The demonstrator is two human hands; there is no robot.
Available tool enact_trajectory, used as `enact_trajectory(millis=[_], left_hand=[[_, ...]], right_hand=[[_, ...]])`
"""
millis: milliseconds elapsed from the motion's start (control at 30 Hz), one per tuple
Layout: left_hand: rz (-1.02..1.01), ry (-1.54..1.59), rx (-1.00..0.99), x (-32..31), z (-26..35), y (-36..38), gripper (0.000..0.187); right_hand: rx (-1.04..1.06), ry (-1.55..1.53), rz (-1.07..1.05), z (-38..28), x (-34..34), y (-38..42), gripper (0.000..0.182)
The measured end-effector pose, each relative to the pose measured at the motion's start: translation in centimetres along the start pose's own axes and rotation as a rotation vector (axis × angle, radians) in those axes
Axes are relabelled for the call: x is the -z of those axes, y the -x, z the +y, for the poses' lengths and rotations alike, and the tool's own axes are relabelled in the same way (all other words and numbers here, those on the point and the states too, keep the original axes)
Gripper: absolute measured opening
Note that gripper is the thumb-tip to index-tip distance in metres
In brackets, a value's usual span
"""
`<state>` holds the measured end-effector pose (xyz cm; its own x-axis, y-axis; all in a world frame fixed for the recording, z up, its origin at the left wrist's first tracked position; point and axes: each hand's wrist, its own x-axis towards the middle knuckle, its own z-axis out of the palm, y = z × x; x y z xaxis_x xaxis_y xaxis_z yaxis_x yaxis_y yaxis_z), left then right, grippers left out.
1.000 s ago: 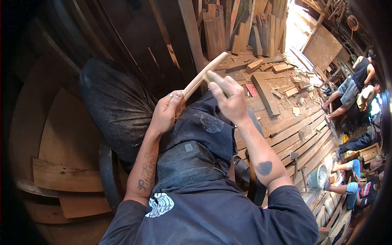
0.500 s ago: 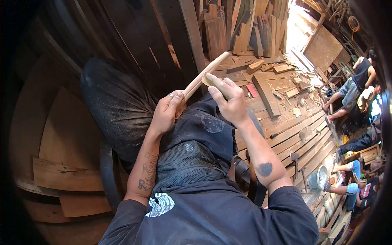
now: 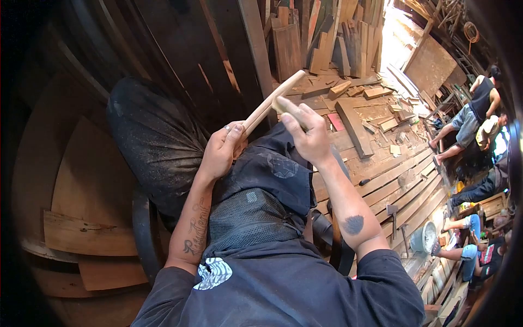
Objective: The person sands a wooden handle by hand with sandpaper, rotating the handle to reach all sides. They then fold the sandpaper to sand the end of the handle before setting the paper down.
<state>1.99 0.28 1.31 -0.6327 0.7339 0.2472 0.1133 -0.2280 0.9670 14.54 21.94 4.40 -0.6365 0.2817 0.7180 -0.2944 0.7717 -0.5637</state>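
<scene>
A pale, slim, slightly curved wooden stick [image 3: 281, 94] slants up and away above my lap. My left hand [image 3: 222, 148] is closed around its near end, with a ring on one finger. Pinched in my right hand [image 3: 308, 133] is a small tan piece of sandpaper [image 3: 275, 107], mostly hidden by the fingers. It rests against the side of the stick, about midway along. My right fingertips look dusty.
Wood offcuts [image 3: 389, 124] and a thick beam [image 3: 354, 128] lie on the plank floor to the right. Boards [image 3: 289, 49] lean at the back. A hammer [image 3: 392, 212] and a bucket [image 3: 424, 237] stand near other people [image 3: 482, 103] at far right.
My right hand has shifted slightly along the stick, and less of the sandpaper shows now. My left hand keeps its hold in about the same place.
</scene>
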Motion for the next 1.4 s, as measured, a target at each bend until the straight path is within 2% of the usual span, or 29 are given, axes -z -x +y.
enact_trajectory(millis=[33,167,200,300,333,433,467,567,600,700,833,867,967,1000,1100,1133,1233,1333,1400], left_hand=[[0.008,0.003,0.007,0.0,0.0,0.0,0.043],[-0.003,-0.009,0.003,0.0,-0.2,-0.2,0.043],[0.003,-0.013,0.006,0.0,-0.2,-0.2,0.043],[0.023,-0.013,0.008,-0.1,0.0,0.0,0.043],[0.029,-0.01,0.005,-0.2,0.1,0.0,0.042],[0.007,-0.001,-0.012,-0.2,-0.2,-0.1,0.042],[0.007,0.003,-0.013,-0.2,-0.1,-0.1,0.042],[0.01,0.002,-0.01,0.1,0.1,0.0,0.042],[0.011,0.001,-0.009,0.0,0.0,0.0,0.042],[0.002,-0.004,-0.017,-0.1,-0.1,0.0,0.042],[0.009,0.015,-0.01,0.0,0.2,0.1,0.042],[0.008,0.002,-0.007,0.0,0.4,0.1,0.042],[-0.002,-0.007,-0.003,-0.2,0.6,0.1,0.043],[-0.009,0.003,-0.004,-0.1,0.5,0.1,0.043],[-0.001,0.014,0.018,0.0,0.5,0.3,0.044],[0.005,0.016,0.026,0.0,0.6,0.3,0.044],[-0.018,-0.008,-0.004,0.1,0.1,0.0,0.044],[0.003,0.02,0.027,0.1,0.4,0.2,0.044],[0.008,0.012,0.015,-0.1,0.7,0.2,0.043]], right_hand=[[0.024,0.055,-0.066,0.0,0.3,0.1,0.039],[-0.125,-0.062,0.112,-0.1,-0.5,-0.3,0.038],[-0.065,-0.067,0.119,0.0,-0.7,-0.3,0.039],[0.026,0.055,-0.057,0.0,0.3,0.0,0.04],[0.015,0.035,-0.049,0.1,0.3,-0.2,0.039],[-0.061,-0.044,0.116,0.0,-0.4,-0.5,0.039],[-0.01,-0.042,0.125,0.1,-0.6,-0.4,0.038],[0.064,0.027,-0.033,0.2,0.0,0.0,0.039],[0.028,0.027,-0.039,-0.1,0.3,-0.2,0.039],[-0.043,-0.047,0.168,0.8,-0.1,-0.8,0.038],[-0.005,-0.018,-0.056,0.6,1.0,-0.1,0.039],[0.023,-0.038,-0.028,1.3,0.8,-0.3,0.04],[-0.076,-0.105,0.17,1.1,0.4,-0.9,0.038],[-0.038,-0.102,0.176,1.1,0.3,-0.8,0.037],[0.037,-0.061,-0.003,1.3,1.1,-0.2,0.038],[-0.003,-0.042,-0.016,1.0,1.4,-0.3,0.038],[-0.062,-0.106,0.144,1.2,0.8,-0.8,0.037],[0.078,-0.09,-0.009,0.7,0.8,-0.2,0.036],[0.096,-0.057,-0.032,0.4,0.8,-0.2,0.036]])
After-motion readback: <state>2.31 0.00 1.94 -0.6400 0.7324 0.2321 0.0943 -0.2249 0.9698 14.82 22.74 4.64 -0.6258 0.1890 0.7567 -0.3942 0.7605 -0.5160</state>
